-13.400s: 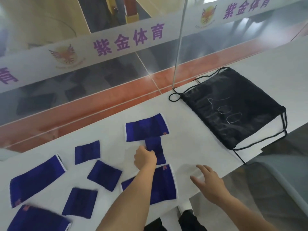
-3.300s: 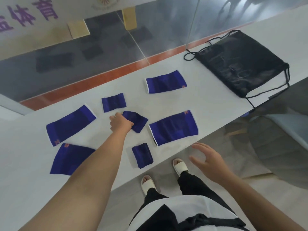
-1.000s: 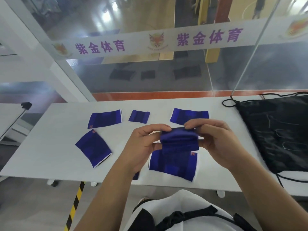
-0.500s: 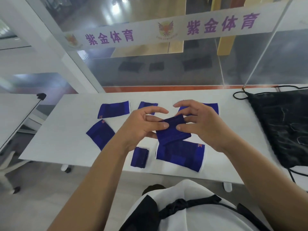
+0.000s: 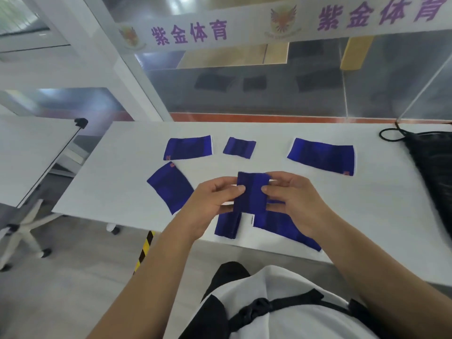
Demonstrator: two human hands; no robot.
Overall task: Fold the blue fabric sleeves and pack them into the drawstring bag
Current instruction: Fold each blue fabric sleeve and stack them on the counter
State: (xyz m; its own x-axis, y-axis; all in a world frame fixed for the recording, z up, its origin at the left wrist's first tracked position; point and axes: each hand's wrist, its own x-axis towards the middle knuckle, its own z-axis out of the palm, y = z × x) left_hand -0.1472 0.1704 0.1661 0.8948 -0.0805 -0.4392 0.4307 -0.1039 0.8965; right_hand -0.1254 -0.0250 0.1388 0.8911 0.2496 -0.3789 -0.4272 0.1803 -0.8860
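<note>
Above the table's near edge, my left hand (image 5: 212,199) and my right hand (image 5: 291,199) pinch a small blue sleeve (image 5: 252,192) from both sides, holding it upright. Under my hands lie a small folded sleeve (image 5: 226,225) and a larger flat one (image 5: 281,227), partly hidden by my right hand. Other blue sleeves lie flat on the white table (image 5: 117,172): one at the left (image 5: 170,187), one at the far left (image 5: 188,148), a small one in the far middle (image 5: 239,147), a large one at the far right (image 5: 322,156). The black drawstring bag (image 5: 433,162) lies at the right edge.
A glass partition with a lettered white band (image 5: 244,25) runs along the table's far edge. A second white table (image 5: 27,155) on a wheeled base stands at the left. Yellow-black tape (image 5: 143,253) marks the floor below the near edge.
The small sleeve has turned from lying across between my hands to standing upright, pinched by both thumbs and fingers. The camera has tilted down slightly and shifted right.
</note>
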